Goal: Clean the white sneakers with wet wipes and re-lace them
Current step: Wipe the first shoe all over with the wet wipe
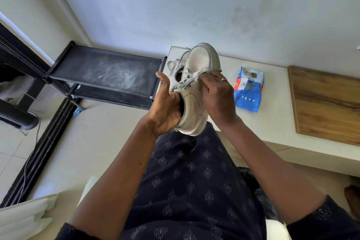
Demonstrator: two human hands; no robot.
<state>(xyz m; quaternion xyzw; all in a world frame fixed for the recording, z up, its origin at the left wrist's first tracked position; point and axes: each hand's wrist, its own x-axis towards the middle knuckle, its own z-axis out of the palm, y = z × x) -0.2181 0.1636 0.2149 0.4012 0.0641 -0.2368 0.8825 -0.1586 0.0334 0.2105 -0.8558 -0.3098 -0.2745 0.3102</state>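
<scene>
A white sneaker [196,68] is held in the air in front of me, toe pointing away, heel near my lap. My left hand [165,107] grips its heel and collar from the left, thumb up. My right hand [216,93] pinches the shoelace [191,79] over the tongue. A second white sneaker [176,64] lies behind it on the low white bench [272,115], mostly hidden. A blue pack of wet wipes [248,89] lies on the bench to the right.
A black shoe rack [109,70] stands to the left against the wall. A wooden board [327,103] lies on the bench at the right. A black frame and cables run along the tiled floor at left.
</scene>
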